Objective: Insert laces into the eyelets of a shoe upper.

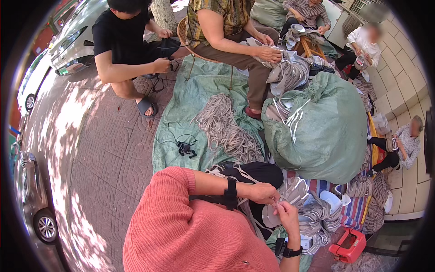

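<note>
My left hand, closed in a pinch, meets my right hand, whose thumb and fingers are also pressed together. Between and below them is a grey shoe upper that both hands grip over my lap. A lace end at the fingertips is too small to make out. Just beyond lies another grey shoe upper with white edging. Stacked grey shoe uppers sit beside my right hand. Pale laces hang across my dark-trousered leg. Both my wrists wear black bands.
A green tarp bears a heap of grey laces and a black strap with a cable. A big green sack bulges ahead right. A red plastic stool stands at lower right. Several people sit around, handling shoe pieces; one crouches at left.
</note>
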The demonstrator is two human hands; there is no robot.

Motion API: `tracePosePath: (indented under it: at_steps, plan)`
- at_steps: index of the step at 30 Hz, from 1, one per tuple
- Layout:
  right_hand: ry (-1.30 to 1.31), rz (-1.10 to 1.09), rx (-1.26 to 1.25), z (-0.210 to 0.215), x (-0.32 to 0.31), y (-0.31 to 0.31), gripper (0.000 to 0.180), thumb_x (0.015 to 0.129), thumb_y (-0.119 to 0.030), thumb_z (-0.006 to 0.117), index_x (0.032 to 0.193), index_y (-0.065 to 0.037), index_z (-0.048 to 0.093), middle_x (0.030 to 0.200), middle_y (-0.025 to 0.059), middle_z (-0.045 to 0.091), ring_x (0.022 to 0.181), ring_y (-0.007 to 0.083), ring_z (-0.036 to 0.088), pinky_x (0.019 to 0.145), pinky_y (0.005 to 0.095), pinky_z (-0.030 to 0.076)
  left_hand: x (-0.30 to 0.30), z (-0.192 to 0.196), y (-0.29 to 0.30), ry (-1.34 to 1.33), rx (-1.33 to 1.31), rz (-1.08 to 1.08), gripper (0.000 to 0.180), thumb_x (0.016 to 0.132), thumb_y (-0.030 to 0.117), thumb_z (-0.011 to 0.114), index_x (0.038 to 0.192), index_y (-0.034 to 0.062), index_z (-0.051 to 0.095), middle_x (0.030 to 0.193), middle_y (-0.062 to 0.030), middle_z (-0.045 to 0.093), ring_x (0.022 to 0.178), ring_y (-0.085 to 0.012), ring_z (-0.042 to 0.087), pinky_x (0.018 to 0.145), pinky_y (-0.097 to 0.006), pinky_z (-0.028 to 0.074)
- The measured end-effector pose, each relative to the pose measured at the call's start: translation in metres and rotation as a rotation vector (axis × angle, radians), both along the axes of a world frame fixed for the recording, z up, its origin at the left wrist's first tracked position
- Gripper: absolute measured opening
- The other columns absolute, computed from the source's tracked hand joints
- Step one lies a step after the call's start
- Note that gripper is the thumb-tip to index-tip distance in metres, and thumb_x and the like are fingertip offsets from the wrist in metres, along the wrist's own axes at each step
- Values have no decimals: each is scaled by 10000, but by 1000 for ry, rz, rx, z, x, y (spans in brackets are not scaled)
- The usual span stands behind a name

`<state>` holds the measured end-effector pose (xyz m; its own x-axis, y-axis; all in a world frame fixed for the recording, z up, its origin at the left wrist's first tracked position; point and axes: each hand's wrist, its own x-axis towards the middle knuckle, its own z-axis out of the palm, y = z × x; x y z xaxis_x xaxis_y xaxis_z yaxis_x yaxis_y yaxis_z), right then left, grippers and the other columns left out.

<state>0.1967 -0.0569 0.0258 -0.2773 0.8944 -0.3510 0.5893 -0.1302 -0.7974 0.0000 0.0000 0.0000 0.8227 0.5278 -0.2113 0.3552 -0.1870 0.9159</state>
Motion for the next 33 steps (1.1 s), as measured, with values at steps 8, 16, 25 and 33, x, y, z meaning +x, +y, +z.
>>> tracePosePath:
  at_steps: [8,16,25,33]
  plan:
    - [47,16,-31,3,1,-3,193,911,-133,512,927,11,639,690,-2,613,630,66,518,589,215,408,10,-31,-12,-318,326,127,123,772,111,613,852,24,583,841,-142,547,821,-341,559,696,-407,458]
    - [-28,-81,437,-6,4,26,143,857,-41,552,986,5,591,917,143,585,837,285,593,735,331,471,11,-48,6,-188,461,405,81,732,77,601,796,27,588,790,-169,572,739,-356,559,644,-416,462]
    - [-211,-149,473,-24,18,17,162,772,17,610,930,-6,585,855,146,531,776,309,593,690,368,482,15,-33,6,57,261,302,143,872,183,539,916,54,579,726,-224,618,722,-423,606,626,-493,485]
    - [-437,-3,549,-16,21,32,134,727,-37,648,856,-67,628,799,73,555,807,267,548,711,381,371,34,-33,6,60,715,320,88,789,162,600,855,106,611,760,-71,569,729,-296,579,584,-413,458]
